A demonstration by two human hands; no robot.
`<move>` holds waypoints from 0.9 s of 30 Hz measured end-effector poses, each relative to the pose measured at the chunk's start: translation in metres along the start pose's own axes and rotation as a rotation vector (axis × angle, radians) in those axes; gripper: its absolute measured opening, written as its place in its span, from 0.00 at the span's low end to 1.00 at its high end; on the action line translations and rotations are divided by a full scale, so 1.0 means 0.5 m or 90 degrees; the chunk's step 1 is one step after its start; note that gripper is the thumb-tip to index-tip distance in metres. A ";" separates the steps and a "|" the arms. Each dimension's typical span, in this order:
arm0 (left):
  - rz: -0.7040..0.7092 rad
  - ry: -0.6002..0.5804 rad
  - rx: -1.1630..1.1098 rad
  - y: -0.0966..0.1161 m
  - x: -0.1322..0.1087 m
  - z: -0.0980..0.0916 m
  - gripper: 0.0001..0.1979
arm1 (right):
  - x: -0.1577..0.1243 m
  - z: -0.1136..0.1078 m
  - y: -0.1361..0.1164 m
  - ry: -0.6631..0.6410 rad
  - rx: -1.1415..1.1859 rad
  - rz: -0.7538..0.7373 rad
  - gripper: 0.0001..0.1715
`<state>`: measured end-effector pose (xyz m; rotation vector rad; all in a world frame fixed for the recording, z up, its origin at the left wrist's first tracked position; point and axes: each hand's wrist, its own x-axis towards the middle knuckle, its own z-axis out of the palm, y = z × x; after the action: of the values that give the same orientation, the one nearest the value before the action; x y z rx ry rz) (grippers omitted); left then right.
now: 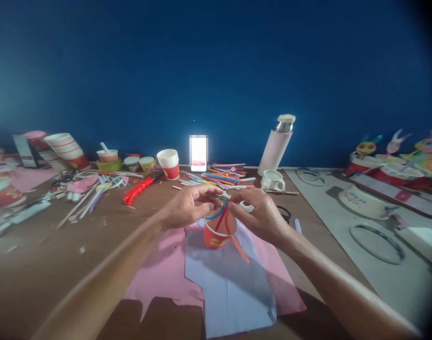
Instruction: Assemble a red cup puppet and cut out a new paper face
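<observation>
A red paper cup [213, 236] stands on blue paper [233, 293] laid over pink paper [159, 264]. Thin coloured straws [221, 219] in blue, magenta and orange rise from its mouth. One orange straw [240, 250] sticks out beside the cup, slanting down to the right. Above the rim, my left hand [193, 205] is closed, its fingertips pinching the straws' upper ends and a small whitish piece [223, 195]. My right hand [256, 210] pinches the same bunch from the other side. The fingers partly hide what lies between them.
Behind are a pile of coloured sticks [226, 177], stacked paper cups [169, 167], a red-handled cutter [140, 190], a leaning flask [277, 148] and a mug [275, 182]. Loose sticks lie left; decorated cups [365, 163] and a tape roll [363, 203] are right.
</observation>
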<state>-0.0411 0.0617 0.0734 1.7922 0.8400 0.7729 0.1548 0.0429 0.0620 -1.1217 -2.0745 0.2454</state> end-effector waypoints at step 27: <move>-0.063 0.018 0.007 0.011 0.007 0.001 0.05 | 0.002 -0.003 0.006 -0.040 0.073 -0.008 0.08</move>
<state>-0.0377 0.0628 0.0790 1.7399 0.9456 0.7313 0.1576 0.0452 0.0620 -1.0445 -2.0940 0.3933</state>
